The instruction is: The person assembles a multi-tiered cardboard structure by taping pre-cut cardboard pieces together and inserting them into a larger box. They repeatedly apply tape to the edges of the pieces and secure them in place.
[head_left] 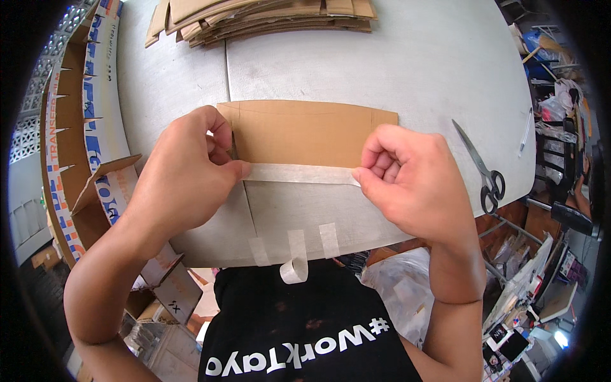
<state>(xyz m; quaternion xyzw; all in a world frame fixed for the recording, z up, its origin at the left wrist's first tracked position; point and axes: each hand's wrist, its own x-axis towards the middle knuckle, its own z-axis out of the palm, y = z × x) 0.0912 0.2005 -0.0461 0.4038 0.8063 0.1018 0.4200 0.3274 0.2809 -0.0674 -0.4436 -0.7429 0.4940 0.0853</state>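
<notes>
A strip of whitish masking tape runs along the near edge of a flat brown cardboard piece on the table. At the strip's left end, my left hand pinches it between thumb and fingers, beside the cardboard's left edge. My right hand pinches the other end near the cardboard's lower right corner, its fingers curled in. Between the hands the tape looks stretched straight. Short tape pieces hang on the table's front edge, one of them with a curled end.
Black-handled scissors lie right of my right hand, with a pen farther right. Stacked cardboard pieces sit at the far side of the table. A slotted cardboard box stands along the left. A clear plastic bag is below the front edge.
</notes>
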